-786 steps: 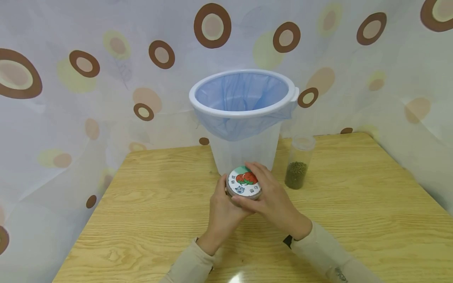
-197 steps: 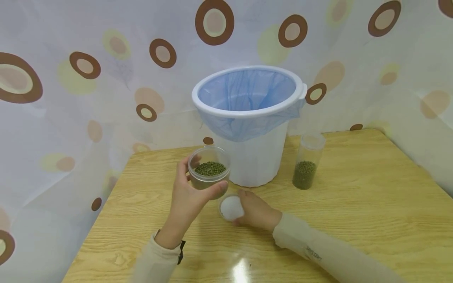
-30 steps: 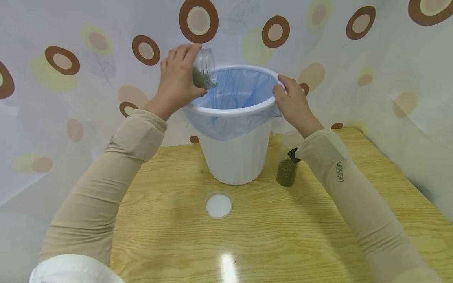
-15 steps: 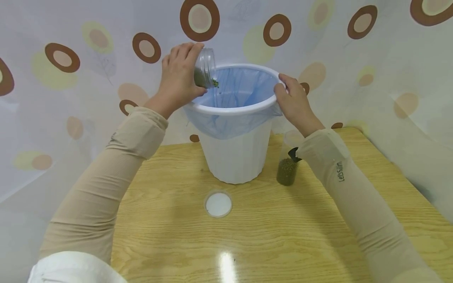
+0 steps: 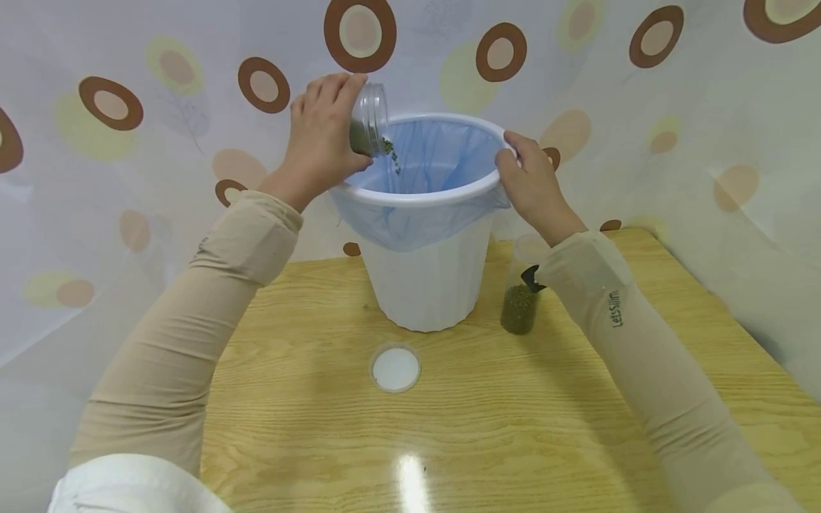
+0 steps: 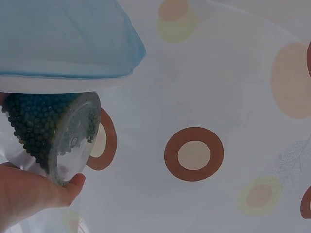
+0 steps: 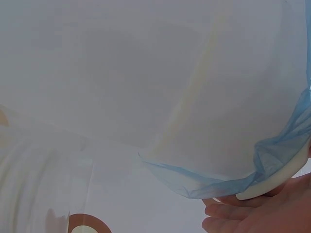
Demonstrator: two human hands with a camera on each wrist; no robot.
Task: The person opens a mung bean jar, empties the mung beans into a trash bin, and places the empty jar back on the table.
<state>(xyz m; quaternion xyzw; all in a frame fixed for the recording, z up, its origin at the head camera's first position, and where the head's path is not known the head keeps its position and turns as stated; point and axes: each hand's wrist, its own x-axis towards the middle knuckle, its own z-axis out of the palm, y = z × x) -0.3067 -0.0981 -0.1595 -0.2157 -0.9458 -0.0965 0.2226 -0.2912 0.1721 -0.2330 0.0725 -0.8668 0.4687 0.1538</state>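
Note:
My left hand (image 5: 323,135) grips a clear plastic jar (image 5: 370,117), tipped on its side over the left of the bin's mouth. Green beans (image 5: 393,153) spill from the jar's mouth into the blue bag (image 5: 442,153) lining the white bin (image 5: 426,285). In the left wrist view many beans (image 6: 39,121) still lie inside the tilted jar, below the bin rim in that picture. My right hand (image 5: 532,182) holds the bin's right rim, its fingers (image 7: 233,213) curled under the edge in the right wrist view.
On the wooden table (image 5: 321,427), a round lid (image 5: 395,368) lies with its white inside up, in front of the bin. A tall clear jar (image 5: 521,299), partly full of dark green grains, stands right of the bin, partly behind my right sleeve. Patterned sheeting (image 5: 192,142) hangs behind.
Beans now pour in a stream from the tipped jar, where a second ago only a few were at its lip. Both hands stay nearly in place.

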